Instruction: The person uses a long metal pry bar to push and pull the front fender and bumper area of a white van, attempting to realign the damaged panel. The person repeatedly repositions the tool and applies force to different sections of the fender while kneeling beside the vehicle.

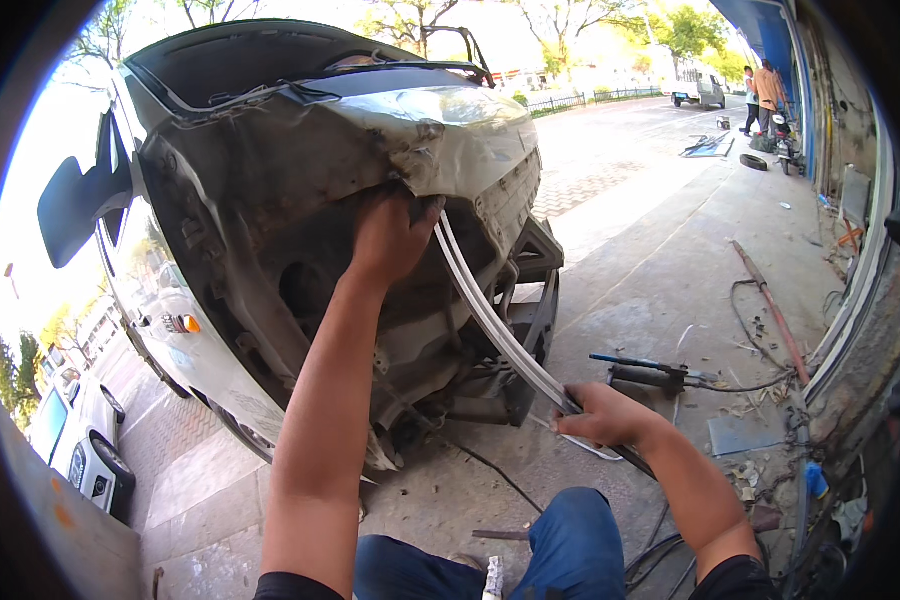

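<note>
A silver-white van with a stripped, crumpled front corner stands before me, its dented body panel (450,150) bent and rusty at the edge. My left hand (394,229) reaches up to that edge; its fingertips are hidden in the dark cavity (307,277) beneath. The thumb lies beside the upper end of a long grey grooved bar (487,315). Lower down, my right hand (604,414) is closed around the same bar, which runs on past it as a dark length. The bar's upper tip is out of sight behind the panel edge.
A hydraulic ram-like tool with a blue handle (634,369) lies on the concrete at right, near a red pole (772,315) and hoses. A flat grey sheet (746,435) lies closer. A white car (82,435) is parked at left. Two people (765,94) stand far off.
</note>
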Tool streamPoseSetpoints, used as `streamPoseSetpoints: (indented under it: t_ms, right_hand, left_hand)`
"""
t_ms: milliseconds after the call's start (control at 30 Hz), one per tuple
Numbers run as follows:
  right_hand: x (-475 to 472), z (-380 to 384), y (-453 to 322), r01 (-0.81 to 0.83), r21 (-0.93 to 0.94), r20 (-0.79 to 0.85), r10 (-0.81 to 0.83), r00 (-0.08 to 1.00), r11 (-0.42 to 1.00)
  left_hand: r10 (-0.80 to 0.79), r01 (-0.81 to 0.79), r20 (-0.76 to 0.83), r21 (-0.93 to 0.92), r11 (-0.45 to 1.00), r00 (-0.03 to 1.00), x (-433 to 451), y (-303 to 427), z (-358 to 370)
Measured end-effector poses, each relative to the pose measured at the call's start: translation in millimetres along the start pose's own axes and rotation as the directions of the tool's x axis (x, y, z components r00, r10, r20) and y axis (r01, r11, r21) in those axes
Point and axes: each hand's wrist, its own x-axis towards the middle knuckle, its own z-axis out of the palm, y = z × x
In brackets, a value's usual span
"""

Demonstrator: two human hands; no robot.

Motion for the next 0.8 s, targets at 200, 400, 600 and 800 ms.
streamPoseSetpoints:
  t_ms: [200, 400, 600, 800]
  right_hand:
    - [-13, -1, -25, 0.003, 0.09, 0.072, -0.009, 0.997, 0.996]
    - [-14, 8, -39, 0.013, 0.165, -0.022, -0.01, 1.0, 0.986]
    - [8, 32, -35, 0.06, 0.256, -0.02, -0.057, 0.998, 0.965]
    - [17, 41, -27, 0.094, 0.251, -0.073, -0.078, 0.994, 0.963]
  left_hand:
    - [-0.012, 0.067, 0.155, -0.351, 0.934, 0.988, 6, -9, -25]
    - [0.063, -0.022, 0.198, -0.205, 0.979, 0.978, 13, -4, -22]
    - [-0.099, 0.12, 0.312, -0.049, 0.992, 0.945, 28, 5, -19]
    - [-0.219, 0.254, 0.207, -0.157, 0.954, 0.953, 35, -3, 7]
